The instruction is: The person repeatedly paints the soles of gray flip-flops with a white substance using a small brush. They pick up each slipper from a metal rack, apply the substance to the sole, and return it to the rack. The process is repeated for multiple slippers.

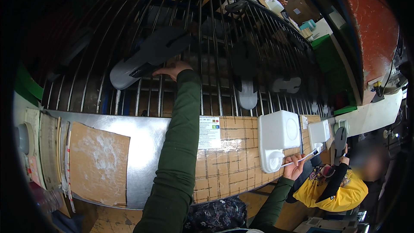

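My left hand [176,70] reaches over the metal rods with its thumb and fingers at the near edge of a grey and black shoe sole [138,62]; part of the fingers is lost in shadow. In my right hand [293,167] is a thin white-handled brush [308,155], slanting up to the right to a dark tip. Next to that hand stands a white plastic container [279,129] with a round spout at its near end. More dark soles lie on the rods, one of them a grey-toed sole [247,97] right of my left arm.
A rod conveyor [159,103] spans the far side. Cardboard [233,168] covers the bench, beside bare metal [146,146] and a white-smeared cardboard sheet [99,164]. A co-worker in yellow [345,192] holds a dark sole at right, near a second white container [319,133].
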### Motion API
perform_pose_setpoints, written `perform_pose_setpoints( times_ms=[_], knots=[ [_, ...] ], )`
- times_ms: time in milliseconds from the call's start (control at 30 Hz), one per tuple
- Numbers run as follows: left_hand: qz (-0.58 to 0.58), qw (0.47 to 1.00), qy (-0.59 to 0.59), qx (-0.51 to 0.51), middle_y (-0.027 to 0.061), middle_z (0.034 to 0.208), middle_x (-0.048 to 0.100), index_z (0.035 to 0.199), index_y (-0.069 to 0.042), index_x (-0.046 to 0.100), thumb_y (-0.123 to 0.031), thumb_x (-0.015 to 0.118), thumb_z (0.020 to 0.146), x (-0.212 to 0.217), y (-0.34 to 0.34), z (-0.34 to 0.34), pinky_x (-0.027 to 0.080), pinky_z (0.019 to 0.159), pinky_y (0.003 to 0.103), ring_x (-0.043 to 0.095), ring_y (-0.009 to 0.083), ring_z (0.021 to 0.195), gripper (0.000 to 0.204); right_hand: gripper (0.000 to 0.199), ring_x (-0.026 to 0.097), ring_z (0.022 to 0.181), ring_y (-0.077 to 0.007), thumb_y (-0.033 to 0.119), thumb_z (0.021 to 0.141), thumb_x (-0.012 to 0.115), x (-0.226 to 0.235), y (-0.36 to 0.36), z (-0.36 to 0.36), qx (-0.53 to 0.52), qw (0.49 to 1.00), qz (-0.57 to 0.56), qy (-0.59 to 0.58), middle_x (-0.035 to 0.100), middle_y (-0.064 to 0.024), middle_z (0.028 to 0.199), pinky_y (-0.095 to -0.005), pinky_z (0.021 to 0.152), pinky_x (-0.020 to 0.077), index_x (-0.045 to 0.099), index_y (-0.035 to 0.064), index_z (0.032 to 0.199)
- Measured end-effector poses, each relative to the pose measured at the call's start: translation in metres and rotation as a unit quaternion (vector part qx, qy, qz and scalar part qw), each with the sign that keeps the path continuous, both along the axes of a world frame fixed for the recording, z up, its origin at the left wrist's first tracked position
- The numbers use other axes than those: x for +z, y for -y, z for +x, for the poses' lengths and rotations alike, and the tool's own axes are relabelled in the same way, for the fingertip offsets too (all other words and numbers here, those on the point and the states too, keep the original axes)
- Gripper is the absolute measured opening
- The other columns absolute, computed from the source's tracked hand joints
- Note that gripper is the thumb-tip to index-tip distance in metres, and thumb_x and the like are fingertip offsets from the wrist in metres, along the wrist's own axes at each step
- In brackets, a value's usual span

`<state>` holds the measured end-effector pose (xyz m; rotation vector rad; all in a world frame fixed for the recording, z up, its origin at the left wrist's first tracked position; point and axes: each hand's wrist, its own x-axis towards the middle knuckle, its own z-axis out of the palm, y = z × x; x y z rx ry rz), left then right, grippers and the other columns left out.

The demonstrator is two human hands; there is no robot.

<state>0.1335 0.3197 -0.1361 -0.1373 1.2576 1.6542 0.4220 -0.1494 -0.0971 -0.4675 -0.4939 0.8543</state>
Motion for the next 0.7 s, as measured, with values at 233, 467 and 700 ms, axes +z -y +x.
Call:
perform_pose_setpoints(
  times_ms=[233,467,700],
  knots=[
    [0.024,1.0,-0.006,0.009,0.0227,0.137,0.042,0.146,-0.038,0.003,-0.023,0.048,0.094,-0.006,-0.004,0.001,0.035,0.107,0.053,0.048,0.0337,0.121,0.071,0.028,0.048,0.073,-0.0111,0.021,0.105,0.039,-0.001,0.0,0.0,0.002,1.0,0.004,0.005,0.053,-0.0023,0.094,-0.0368,0.082,0.0368,0.057,0.0095,0.122],
    [-0.063,0.988,-0.125,-0.064,0.0316,0.131,0.047,0.15,-0.021,-0.011,-0.011,0.05,0.091,0.021,0.018,-0.004,0.041,0.107,0.047,0.055,0.0386,0.117,0.086,0.027,0.047,0.071,-0.0094,0.022,0.105,0.04,0.0,-0.002,-0.002,0.003,1.0,0.01,0.004,0.052,-0.0003,0.091,-0.0343,0.078,0.0345,0.058,0.0111,0.123],
    [-0.044,0.961,-0.229,-0.147,0.0369,0.137,0.038,0.154,-0.006,-0.002,-0.008,0.059,0.083,0.059,0.097,0.034,0.037,0.11,0.044,0.045,0.0435,0.128,0.093,0.025,0.048,0.07,-0.0092,0.024,0.105,0.041,0.0,-0.002,-0.006,-0.008,1.0,0.009,-0.008,0.053,-0.0003,0.09,-0.0356,0.079,0.0356,0.059,0.0122,0.119]
  ],
)
